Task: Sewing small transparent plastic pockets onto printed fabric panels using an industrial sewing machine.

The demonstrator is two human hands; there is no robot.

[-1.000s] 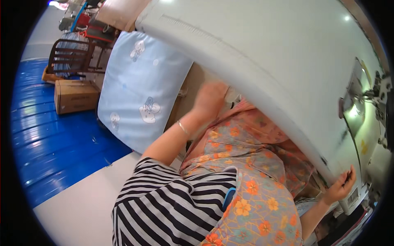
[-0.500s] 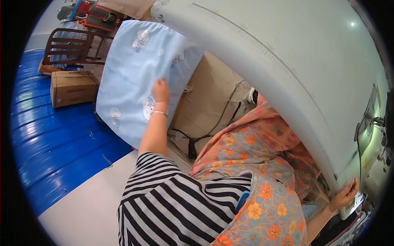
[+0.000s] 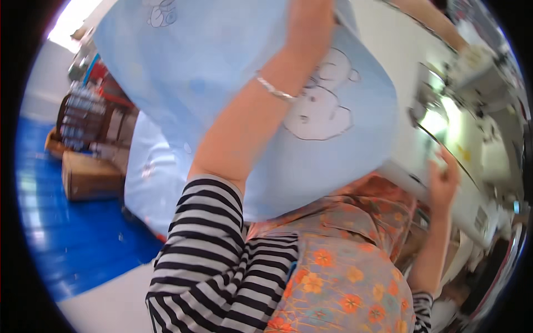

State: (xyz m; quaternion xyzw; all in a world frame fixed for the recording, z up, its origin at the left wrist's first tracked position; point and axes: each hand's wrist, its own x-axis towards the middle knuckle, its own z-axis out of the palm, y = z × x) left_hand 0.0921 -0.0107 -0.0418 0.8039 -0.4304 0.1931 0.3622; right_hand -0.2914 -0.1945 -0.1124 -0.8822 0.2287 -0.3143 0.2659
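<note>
A large light blue cloth (image 3: 183,66) printed with white cartoon bears is raised in front of me and spreads over the work table. My left hand (image 3: 311,25), with a bracelet on its wrist, is at the cloth's upper part and holds it up; the fingertips are cut off by the top edge and blurred. On the right, my right hand (image 3: 444,177) is raised near the lit sewing machine (image 3: 480,72). Its fingers are curled, with the index finger and thumb close together, and a small pale spot at the tips is too blurred to name.
The white table top (image 3: 383,39) lies beyond the cloth. A cardboard box (image 3: 91,176) and a dark wooden chair (image 3: 83,122) stand at the left on the blue floor (image 3: 66,238). A floral apron (image 3: 344,277) covers my lap.
My left hand has moved up and away, lifting the blue cloth from its hanging place onto the table side. My right hand has come up from the table edge toward the machine. The view has shifted.
</note>
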